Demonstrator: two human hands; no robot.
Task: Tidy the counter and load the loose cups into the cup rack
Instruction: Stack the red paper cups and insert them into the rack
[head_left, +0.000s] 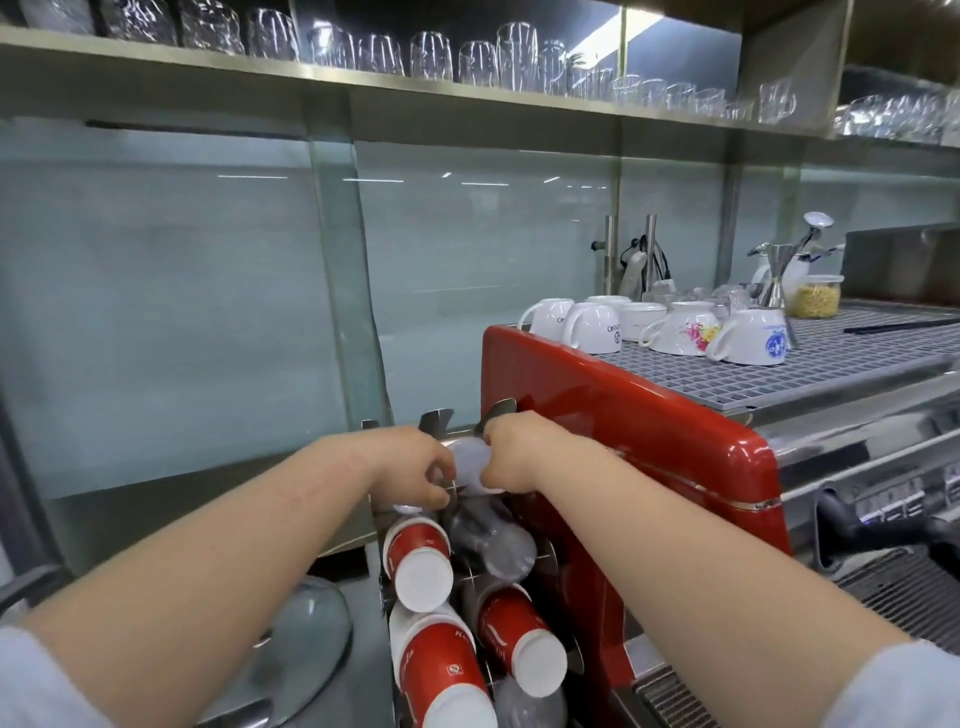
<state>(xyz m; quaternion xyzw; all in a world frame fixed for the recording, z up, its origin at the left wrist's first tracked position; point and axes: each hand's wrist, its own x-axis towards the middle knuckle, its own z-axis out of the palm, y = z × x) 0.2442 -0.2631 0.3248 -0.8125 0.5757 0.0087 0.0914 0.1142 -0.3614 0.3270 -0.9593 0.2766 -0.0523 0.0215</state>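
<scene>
Both hands up at the top slot of the cup rack (470, 566), pinching a translucent plastic cup (470, 462) between them: left hand (415, 465) on its left side, right hand (511, 454) on its right. Cup's long axis looks slanted like the red paper cups (415, 564) below, base toward the camera. Probably just needs pushing back and down into the slot.
</scene>
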